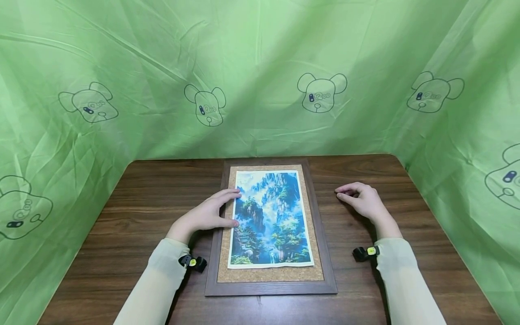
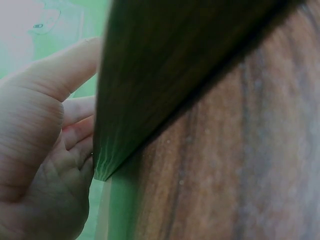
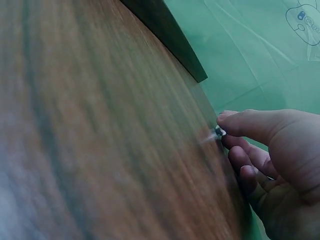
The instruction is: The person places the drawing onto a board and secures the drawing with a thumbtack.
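A landscape print (image 1: 270, 216) in blue and green with a white border lies on a cork board (image 1: 270, 274) that has a dark wood frame (image 1: 272, 289). My left hand (image 1: 207, 212) reaches over the frame's left side, thumb and fingers spread, fingertips resting at the print's left edge. In the left wrist view the frame's side (image 2: 130, 90) hides those fingertips. Right of the board, my right hand (image 1: 363, 201) is low over the table. Its thumb and forefinger pinch a small, shiny dark-and-white piece (image 3: 219, 132), mostly covered by the fingers.
The board lies on a dark brown wooden table (image 1: 162, 194). Green cloth (image 1: 256, 90) with printed bear heads hangs behind the table and along both sides. A small black camera is strapped to each wrist, over pale sleeves (image 1: 406, 275).
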A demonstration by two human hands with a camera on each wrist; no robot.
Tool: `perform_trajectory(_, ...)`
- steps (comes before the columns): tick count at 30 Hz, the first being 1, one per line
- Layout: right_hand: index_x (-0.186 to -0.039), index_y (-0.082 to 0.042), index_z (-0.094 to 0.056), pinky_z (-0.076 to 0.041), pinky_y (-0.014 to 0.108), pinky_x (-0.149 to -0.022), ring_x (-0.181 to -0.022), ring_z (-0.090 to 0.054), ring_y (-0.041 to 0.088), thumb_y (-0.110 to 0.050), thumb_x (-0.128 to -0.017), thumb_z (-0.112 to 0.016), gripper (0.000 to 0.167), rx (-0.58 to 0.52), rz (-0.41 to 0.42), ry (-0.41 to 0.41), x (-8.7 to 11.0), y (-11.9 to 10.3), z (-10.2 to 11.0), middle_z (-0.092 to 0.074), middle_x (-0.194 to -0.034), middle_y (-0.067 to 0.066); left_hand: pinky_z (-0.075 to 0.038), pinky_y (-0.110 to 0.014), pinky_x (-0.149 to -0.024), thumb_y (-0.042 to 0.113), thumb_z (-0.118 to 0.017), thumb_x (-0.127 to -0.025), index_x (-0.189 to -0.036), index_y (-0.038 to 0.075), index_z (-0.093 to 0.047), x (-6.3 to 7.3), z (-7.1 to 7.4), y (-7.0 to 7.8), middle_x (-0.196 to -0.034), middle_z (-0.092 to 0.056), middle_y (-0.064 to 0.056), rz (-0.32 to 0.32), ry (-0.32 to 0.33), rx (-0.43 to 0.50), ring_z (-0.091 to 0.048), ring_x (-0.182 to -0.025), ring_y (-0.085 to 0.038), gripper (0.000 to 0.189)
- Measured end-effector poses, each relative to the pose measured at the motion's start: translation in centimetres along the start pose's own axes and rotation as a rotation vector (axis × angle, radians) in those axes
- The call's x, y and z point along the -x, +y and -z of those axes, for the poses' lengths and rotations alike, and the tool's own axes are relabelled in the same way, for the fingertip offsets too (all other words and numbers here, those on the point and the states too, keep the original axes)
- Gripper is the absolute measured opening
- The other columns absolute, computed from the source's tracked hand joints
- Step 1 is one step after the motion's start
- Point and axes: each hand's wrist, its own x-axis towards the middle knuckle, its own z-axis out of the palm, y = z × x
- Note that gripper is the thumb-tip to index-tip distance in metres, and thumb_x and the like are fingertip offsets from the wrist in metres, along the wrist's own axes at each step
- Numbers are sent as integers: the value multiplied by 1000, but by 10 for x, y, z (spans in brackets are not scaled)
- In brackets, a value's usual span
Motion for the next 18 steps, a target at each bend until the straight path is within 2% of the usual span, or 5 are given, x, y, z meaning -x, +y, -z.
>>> perform_trajectory(3, -117, -12, -86, -52, 31, -81, -95, -68, 21, -24, -103, -80, 19, 5, -3, -4, 0, 0, 0, -78, -110, 9, -29, -67, -126, 47, -87, -94, -168, 14, -45, 0, 0, 0, -179, -29, -11, 0, 2, -1, -27, -164, -39, 91)
perform_trajectory(9, -120, -9, -84, -52, 24, -78, -93, -68, 19, -23, -101, -83, 23, -11, -8, 0, 0, -1, 0, -79, -105, 8, -28, -64, -128, 47, -88, -94, -169, 16, -44, -1, 0, -2, -179, -28, -8, 18, -7, 0, -25, -165, -35, 92)
perform_trajectory(13, -115, -9, -85, -52, 23, -74, -87, -68, 16, -22, -100, -84, 20, 1, -18, 15, 0, 0, 1, -80, -98, 6, -28, -64, -128, 47, -88, -94, -169, 16, -44, -1, -1, -3, -179, -28, -7, 21, -8, 2, -25, -165, -35, 92)
perform_trajectory(18, -110, -11, -87, -52, 23, -74, -85, -68, 12, -24, -100, -84, 17, 13, -19, 16, 1, 0, 3, -81, -97, 4, -29, -64, -128, 48, -88, -94, -169, 17, -44, -1, 0, -3, -179, -28, -6, 22, -7, 2, -26, -165, -35, 92)
